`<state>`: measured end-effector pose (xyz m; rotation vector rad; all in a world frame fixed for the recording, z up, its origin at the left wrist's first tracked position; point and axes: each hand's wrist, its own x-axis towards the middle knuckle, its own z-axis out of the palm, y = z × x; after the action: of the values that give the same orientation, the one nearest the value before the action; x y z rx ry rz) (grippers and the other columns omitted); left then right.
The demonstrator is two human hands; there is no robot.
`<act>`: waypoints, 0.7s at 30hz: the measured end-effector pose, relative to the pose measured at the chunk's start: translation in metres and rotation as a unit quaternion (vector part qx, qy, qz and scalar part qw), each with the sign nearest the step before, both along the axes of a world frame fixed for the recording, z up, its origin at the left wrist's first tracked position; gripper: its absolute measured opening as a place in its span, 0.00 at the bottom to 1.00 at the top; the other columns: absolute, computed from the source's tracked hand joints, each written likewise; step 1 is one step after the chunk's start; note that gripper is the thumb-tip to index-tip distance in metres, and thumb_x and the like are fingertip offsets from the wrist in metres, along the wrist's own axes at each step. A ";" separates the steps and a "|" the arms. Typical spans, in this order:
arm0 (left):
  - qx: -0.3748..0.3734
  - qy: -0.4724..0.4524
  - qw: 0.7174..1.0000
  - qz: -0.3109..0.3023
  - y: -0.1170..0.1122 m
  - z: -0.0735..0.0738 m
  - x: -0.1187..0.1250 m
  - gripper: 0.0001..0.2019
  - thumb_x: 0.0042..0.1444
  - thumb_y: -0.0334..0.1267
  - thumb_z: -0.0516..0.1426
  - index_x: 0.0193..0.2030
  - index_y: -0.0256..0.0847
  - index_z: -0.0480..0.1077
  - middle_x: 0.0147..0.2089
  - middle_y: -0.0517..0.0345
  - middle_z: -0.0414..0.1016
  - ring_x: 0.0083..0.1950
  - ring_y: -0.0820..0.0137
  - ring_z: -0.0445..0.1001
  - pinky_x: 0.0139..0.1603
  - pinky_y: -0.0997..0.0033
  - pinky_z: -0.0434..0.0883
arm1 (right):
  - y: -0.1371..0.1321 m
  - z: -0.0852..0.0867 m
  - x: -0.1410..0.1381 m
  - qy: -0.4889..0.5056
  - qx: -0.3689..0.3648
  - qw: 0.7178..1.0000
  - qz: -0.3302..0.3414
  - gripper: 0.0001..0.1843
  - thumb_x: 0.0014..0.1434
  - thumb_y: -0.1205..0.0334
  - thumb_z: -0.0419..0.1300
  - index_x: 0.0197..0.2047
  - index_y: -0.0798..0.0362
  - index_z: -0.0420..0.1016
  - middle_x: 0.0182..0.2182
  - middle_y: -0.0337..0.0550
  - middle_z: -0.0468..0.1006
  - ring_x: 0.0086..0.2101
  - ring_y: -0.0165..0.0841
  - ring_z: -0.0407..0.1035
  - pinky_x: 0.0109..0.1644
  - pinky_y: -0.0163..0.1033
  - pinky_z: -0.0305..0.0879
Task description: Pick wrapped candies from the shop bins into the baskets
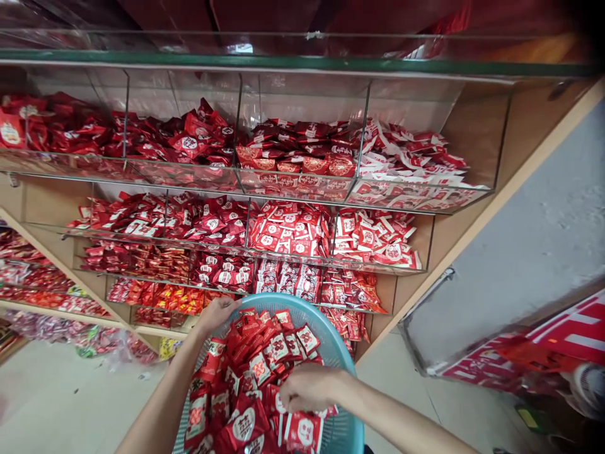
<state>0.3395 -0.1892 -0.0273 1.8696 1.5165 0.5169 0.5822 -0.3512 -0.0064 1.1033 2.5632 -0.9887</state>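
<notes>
A light-blue plastic basket full of small red candy packets is in front of me at the bottom of the head view. My left hand grips its far left rim, with the fingers partly over the edge. Inside the basket, my right hand rests among the packets with its fingers curled closed. Whatever lies within those fingers is hidden. Just below that hand, a red-and-white packet touches or nearly touches it.
A wooden shelf unit with clear glass-fronted bins rises ahead, holding many red packets. A thick glass edge crosses the top. Pale floor tiles show at left. On the right are a grey wall and red printed bags.
</notes>
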 end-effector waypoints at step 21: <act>-0.010 -0.027 0.999 0.025 -0.007 -0.002 -0.005 0.25 0.43 0.63 0.50 0.19 0.40 0.64 0.20 0.63 0.62 0.25 0.72 0.62 0.26 0.75 0.57 | 0.117 0.155 0.060 0.074 0.415 0.870 -0.254 0.11 0.60 0.67 0.52 0.46 0.53 0.69 0.44 0.47 0.73 0.44 0.35 0.68 0.46 0.39 0.61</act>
<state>0.3347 -0.1960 -0.0296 1.7922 1.5311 0.5697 0.6422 -0.2344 0.1482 2.0466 2.9522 0.0675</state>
